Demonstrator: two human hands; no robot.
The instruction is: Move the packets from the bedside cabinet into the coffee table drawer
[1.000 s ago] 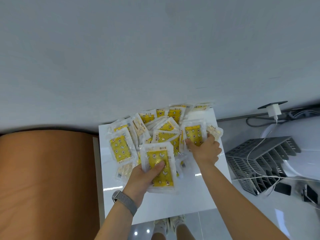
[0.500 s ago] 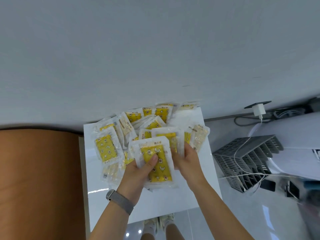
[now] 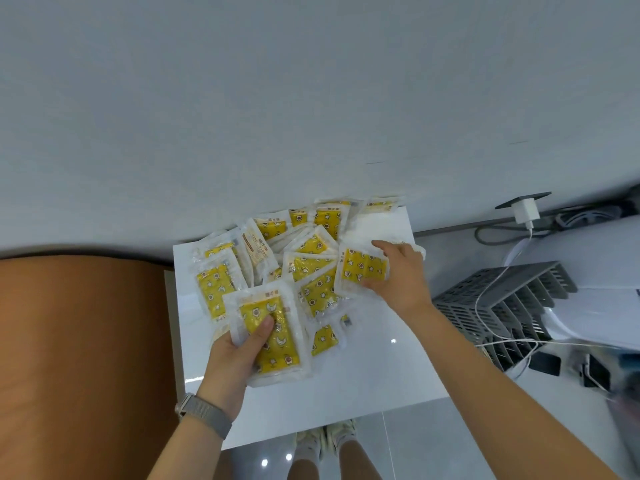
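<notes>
while the left hand [image 3: 235,355] grips a stack [image 3: 268,336], the right hand [image 3: 398,275] pinches a packet [image 3: 362,270] right of it, nearer the pile [image 3: 277,247].

Packets [image 3: 270,337]: clear, crinkly plastic film with a sheen, yellow printed panels inside. Cabinet top [image 3: 367,379]: white, smooth, high gloss, catching light spots. Wall [image 3: 311,98]: matt pale grey, even. Watch strap [image 3: 207,415]: grey woven mesh, dull. Rack [image 3: 498,299]: matt grey slotted plastic. Floor [image 3: 433,441]: polished, reflective. Headboard [image 3: 79,358]: brown, smooth, soft sheen.
</notes>
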